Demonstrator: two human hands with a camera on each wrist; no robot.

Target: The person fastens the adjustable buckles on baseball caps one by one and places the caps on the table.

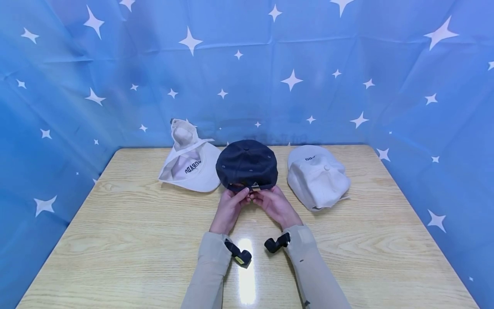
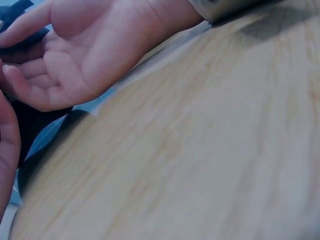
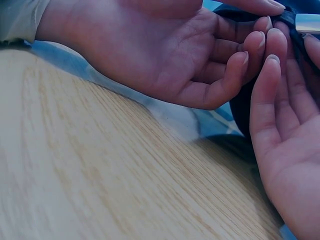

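Observation:
A navy baseball cap (image 1: pixel 247 161) is held back-side toward me, its crown up. My left hand (image 1: pixel 228 210) pinches the cap's back strap, thumb on top and fingers curled beneath. Beside the strap's metal buckle (image 1: pixel 256 187), my right hand (image 1: pixel 277 208) grips the strap from the other side. The fingertips of both hands come close together below the buckle. In the right wrist view, the left hand (image 3: pixel 165 55) shows its palm and curled fingers, and the buckle (image 3: pixel 307 23) shines at the top right corner. The cap's brim is hidden behind the crown.
To the left lies a white cap (image 1: pixel 210 165), tipped so its inside and dark lettering show. A second white cap (image 1: pixel 320 178) sits on the right, crown up. Both rest on the wooden table (image 1: pixel 135 240), before a blue star-patterned curtain (image 1: pixel 247 68).

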